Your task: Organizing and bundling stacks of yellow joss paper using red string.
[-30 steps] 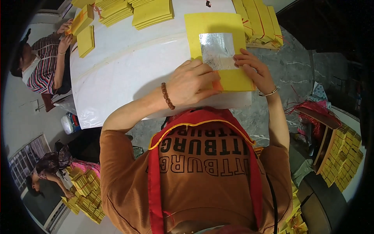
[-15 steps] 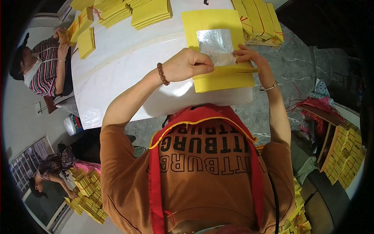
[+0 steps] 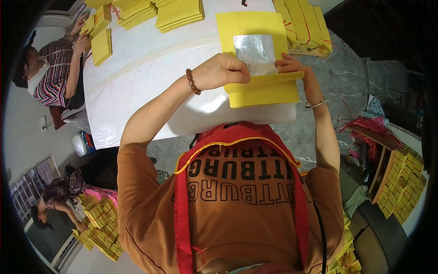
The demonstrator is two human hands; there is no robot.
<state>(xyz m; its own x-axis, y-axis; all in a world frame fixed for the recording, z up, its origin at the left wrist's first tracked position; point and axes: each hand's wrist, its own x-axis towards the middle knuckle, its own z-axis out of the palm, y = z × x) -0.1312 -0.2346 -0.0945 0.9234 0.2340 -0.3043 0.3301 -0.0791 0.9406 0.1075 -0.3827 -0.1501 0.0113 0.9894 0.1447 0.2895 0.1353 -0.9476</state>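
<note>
A stack of yellow paper [image 3: 253, 23] with a silver foil square [image 3: 251, 48] in its middle lies at the table's right side. Its near part is raised in a fold, with a yellow strip below it flat on the table. My left hand [image 3: 230, 71], a beaded bracelet at its wrist, is closed, pinching the left end of the raised fold. My right hand [image 3: 303, 78], wearing a bangle, rests at the fold's right end. Its fingers stretch over the sheet beside the foil's right edge, and its thumb is hidden.
Yellow paper bundles [image 3: 180, 14] line the table's [image 3: 137, 98] far edge. Tied yellow stacks [image 3: 303, 23] stand beyond its right corner. A co-worker in stripes [image 3: 54, 77] handles yellow paper at left; another person [image 3: 64, 192] bends over bundles at lower left. Red string [image 3: 372, 128] lies at right.
The raised fold shows one broad face now, where loose layers fanned out at its right end. My hands have barely moved. The striped co-worker's hands have shifted on the paper.
</note>
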